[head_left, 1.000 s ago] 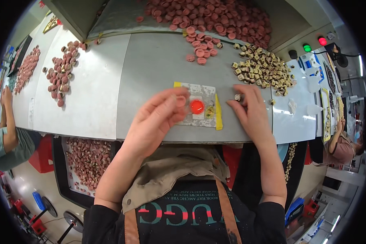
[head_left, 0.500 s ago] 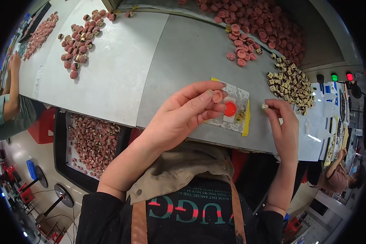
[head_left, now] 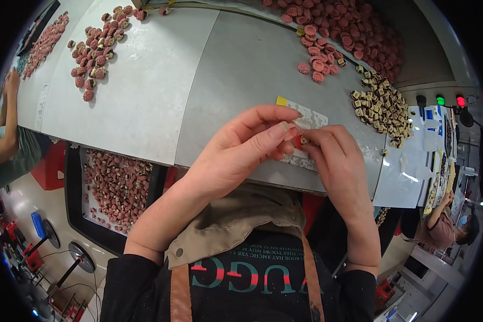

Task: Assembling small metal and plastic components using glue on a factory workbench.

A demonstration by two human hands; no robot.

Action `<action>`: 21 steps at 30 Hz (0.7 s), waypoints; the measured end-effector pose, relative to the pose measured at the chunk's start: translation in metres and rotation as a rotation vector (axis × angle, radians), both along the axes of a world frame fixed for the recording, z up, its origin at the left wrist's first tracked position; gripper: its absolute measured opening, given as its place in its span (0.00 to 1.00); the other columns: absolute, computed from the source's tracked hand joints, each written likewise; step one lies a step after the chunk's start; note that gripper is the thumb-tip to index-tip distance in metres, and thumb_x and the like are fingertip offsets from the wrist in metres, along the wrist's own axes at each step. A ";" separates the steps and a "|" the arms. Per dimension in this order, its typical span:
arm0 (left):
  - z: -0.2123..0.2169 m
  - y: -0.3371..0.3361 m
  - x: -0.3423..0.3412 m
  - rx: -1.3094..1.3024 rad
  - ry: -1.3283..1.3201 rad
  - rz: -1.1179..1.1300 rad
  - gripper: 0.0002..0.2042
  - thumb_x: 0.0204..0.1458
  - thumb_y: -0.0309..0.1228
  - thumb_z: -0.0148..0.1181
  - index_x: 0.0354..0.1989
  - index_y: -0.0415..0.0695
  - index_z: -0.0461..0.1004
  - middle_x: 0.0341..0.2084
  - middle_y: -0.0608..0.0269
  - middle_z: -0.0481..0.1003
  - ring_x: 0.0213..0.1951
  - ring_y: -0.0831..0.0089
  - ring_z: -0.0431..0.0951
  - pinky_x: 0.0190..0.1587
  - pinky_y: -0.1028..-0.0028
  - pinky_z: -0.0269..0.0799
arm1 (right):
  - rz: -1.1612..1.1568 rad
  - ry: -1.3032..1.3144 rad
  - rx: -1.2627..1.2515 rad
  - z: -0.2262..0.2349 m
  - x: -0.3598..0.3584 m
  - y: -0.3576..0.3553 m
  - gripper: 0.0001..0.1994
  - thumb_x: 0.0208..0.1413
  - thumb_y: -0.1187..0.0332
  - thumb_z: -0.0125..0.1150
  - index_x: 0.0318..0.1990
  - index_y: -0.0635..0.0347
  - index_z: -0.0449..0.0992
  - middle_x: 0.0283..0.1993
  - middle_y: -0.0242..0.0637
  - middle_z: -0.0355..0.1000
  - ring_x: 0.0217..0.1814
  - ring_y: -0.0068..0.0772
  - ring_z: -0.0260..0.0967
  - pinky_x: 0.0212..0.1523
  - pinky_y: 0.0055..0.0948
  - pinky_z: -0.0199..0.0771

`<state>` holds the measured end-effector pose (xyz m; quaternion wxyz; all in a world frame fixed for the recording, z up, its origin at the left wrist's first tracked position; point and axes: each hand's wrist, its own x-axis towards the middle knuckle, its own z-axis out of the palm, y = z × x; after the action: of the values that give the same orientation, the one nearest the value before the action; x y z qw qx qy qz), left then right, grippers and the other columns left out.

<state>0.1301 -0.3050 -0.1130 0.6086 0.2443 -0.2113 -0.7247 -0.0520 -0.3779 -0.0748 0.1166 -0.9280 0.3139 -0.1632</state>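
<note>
Above the worktable, my left hand [head_left: 246,142] pinches a small pink ridged cap [head_left: 291,132] between thumb and fingers, its hollow side turned to the right. Close against it, my right hand [head_left: 338,155] has thumb and fingers pressed together on a small cream-coloured piece [head_left: 304,140], mostly hidden by the fingertips. Both hands are over a white speckled plate [head_left: 316,119] with yellow tape [head_left: 281,101] at its corner. A bit of a bright red disc [head_left: 298,142] on that plate shows between my hands.
Loose pink caps [head_left: 319,59] lie at the back, below a larger pink heap [head_left: 354,29]. Cream-and-dark pieces [head_left: 381,104] are piled at right. Joined pieces [head_left: 94,53] lie far left. A black tray [head_left: 76,198] of them stands below the table edge. Other people work at both sides.
My right hand has moved left with its small piece, up to the pink cap. My left hand stays nearly in place, still holding the cap.
</note>
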 end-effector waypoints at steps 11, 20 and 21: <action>0.013 0.000 -0.010 0.055 -0.127 0.031 0.14 0.59 0.30 0.51 0.51 0.39 0.67 0.42 0.64 0.73 0.45 0.76 0.73 0.48 0.77 0.69 | -0.231 -0.664 0.711 -0.014 -0.007 0.012 0.07 0.53 0.77 0.57 0.40 0.63 0.72 0.37 0.39 0.68 0.37 0.30 0.68 0.36 0.25 0.69; 0.007 0.006 -0.031 -0.210 -0.506 0.268 0.11 0.58 0.26 0.52 0.47 0.35 0.68 0.45 0.59 0.72 0.45 0.77 0.72 0.50 0.77 0.69 | -0.078 -0.607 0.141 -0.016 0.006 0.029 0.09 0.53 0.73 0.59 0.41 0.64 0.70 0.39 0.40 0.66 0.36 0.31 0.65 0.38 0.24 0.67; 0.008 0.006 -0.032 -0.197 -0.522 0.258 0.11 0.58 0.26 0.52 0.47 0.35 0.68 0.44 0.59 0.72 0.45 0.77 0.72 0.49 0.77 0.69 | -0.084 -0.612 0.140 -0.019 0.004 0.030 0.09 0.53 0.73 0.59 0.41 0.64 0.70 0.39 0.40 0.66 0.36 0.31 0.65 0.38 0.24 0.67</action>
<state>0.0984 -0.2985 -0.1048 0.6416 0.3869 -0.3971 -0.5301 -0.0480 -0.3484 -0.0942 0.2624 -0.8118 0.3126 -0.4177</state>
